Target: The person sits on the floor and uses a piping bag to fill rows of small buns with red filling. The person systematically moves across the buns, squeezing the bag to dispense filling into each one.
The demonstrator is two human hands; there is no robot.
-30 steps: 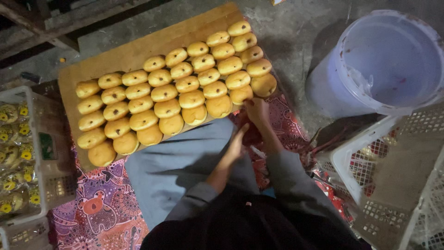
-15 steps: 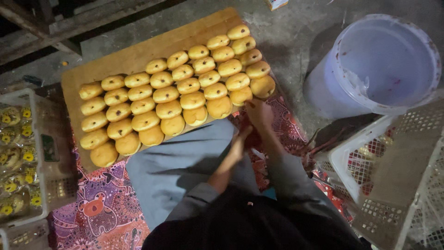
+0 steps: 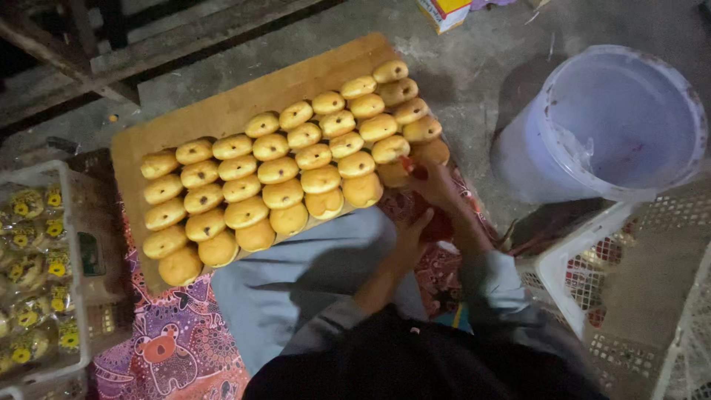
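Buns (image 3: 289,174), golden, dark-centred, in rows

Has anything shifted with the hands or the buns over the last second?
Very little. The right hand stays at the near right corner of the wooden board, beside the end buns, with something small and red at its fingers; whether it is gripped cannot be told. The left hand stays just below it, fingers pointing up. The bun rows, the white bucket and the crates have not moved.
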